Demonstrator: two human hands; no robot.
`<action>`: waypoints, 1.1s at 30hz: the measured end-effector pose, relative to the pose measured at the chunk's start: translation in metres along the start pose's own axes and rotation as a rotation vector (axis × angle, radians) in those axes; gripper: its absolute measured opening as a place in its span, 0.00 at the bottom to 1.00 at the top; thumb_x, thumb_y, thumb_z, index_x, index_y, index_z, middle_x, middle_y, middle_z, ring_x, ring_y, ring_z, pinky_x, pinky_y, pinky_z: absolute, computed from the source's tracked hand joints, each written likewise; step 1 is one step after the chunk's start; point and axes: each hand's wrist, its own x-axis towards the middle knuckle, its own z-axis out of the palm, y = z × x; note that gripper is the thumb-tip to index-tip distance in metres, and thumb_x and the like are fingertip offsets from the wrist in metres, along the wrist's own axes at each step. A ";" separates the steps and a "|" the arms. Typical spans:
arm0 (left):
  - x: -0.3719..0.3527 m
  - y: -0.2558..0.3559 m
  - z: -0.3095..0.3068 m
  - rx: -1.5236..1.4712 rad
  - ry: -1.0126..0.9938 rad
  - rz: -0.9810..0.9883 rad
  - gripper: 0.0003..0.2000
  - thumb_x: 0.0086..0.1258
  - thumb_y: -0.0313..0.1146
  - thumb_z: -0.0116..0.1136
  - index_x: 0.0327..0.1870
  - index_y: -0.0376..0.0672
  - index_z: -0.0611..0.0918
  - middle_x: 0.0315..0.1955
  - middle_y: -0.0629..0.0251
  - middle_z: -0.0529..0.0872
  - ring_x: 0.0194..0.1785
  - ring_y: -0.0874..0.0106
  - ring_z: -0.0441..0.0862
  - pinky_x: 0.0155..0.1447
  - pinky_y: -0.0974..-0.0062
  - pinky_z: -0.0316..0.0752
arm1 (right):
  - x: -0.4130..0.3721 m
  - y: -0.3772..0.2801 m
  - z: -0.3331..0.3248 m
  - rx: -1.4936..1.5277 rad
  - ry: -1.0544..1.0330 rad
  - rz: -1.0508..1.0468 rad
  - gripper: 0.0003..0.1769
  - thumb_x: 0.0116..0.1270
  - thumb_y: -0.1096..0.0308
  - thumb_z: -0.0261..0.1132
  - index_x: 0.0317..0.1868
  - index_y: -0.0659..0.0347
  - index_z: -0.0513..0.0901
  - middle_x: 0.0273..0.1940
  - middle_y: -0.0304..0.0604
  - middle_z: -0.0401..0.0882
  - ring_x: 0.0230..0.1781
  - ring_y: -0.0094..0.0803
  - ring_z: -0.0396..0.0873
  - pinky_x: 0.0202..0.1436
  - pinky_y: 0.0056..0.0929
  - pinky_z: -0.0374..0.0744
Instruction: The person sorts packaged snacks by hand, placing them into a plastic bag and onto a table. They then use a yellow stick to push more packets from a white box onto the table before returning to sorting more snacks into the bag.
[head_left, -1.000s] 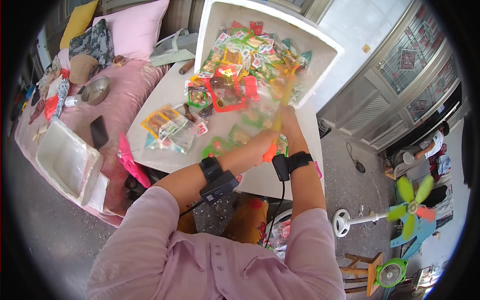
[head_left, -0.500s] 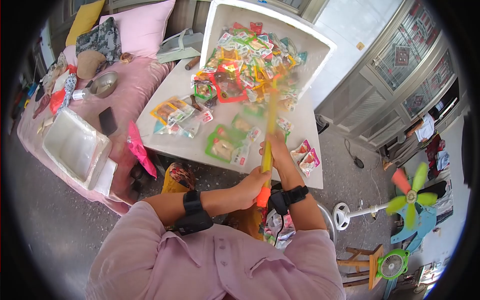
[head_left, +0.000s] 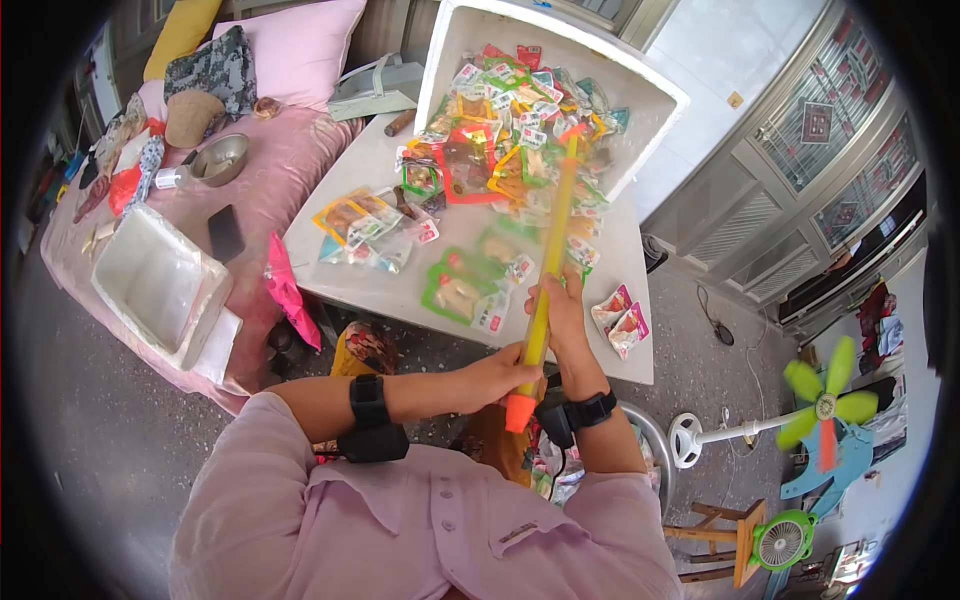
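A long see-through yellow tube (head_left: 553,250) with orange ends slants up from my chest over the table, its far end above the heap of packs. My left hand (head_left: 502,374) is closed around its lower part, just above the orange end. Higher up, my right hand (head_left: 562,312) also grips the tube. Beneath the tube lie green-edged food packs (head_left: 462,290), slightly blurred. Two pink-edged packs (head_left: 618,322) sit right of my right hand. Beyond the tube is a pile of colourful sealed food packs (head_left: 500,130) in a white foam box (head_left: 650,105).
The pale table (head_left: 420,312) also bears yellow-edged packs (head_left: 352,218) at its left. A pink-covered bed (head_left: 285,150) holds a foam tray (head_left: 150,290), a metal bowl (head_left: 220,160) and a phone (head_left: 226,232). To the right stand a fan (head_left: 826,406) and a wooden stool (head_left: 748,540).
The tube's lower orange end has come nearer my chest, and its far end reaches slightly farther up over the pile. Both hands keep their grip. A person at the right has left the view.
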 end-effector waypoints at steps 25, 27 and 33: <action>0.062 0.015 -0.023 0.023 0.418 0.104 0.17 0.64 0.42 0.39 0.44 0.36 0.63 0.24 0.64 0.69 0.23 0.75 0.70 0.26 0.77 0.68 | 0.089 0.020 -0.011 -0.123 -0.044 0.043 0.14 0.58 0.63 0.51 0.42 0.56 0.60 0.26 0.40 0.64 0.19 0.27 0.66 0.16 0.24 0.69; 0.052 -0.002 -0.014 0.050 0.367 0.098 0.17 0.64 0.42 0.38 0.45 0.37 0.62 0.26 0.64 0.68 0.26 0.75 0.69 0.29 0.78 0.68 | 0.060 0.016 -0.012 -0.096 -0.060 0.071 0.15 0.58 0.64 0.51 0.44 0.57 0.59 0.26 0.42 0.65 0.20 0.28 0.66 0.16 0.24 0.70; 0.010 -0.027 0.025 0.027 0.155 0.134 0.18 0.64 0.44 0.38 0.42 0.37 0.64 0.29 0.66 0.70 0.30 0.78 0.68 0.32 0.79 0.66 | -0.010 0.008 -0.020 -0.026 -0.041 0.180 0.22 0.57 0.66 0.51 0.51 0.58 0.56 0.25 0.46 0.65 0.18 0.29 0.66 0.16 0.24 0.69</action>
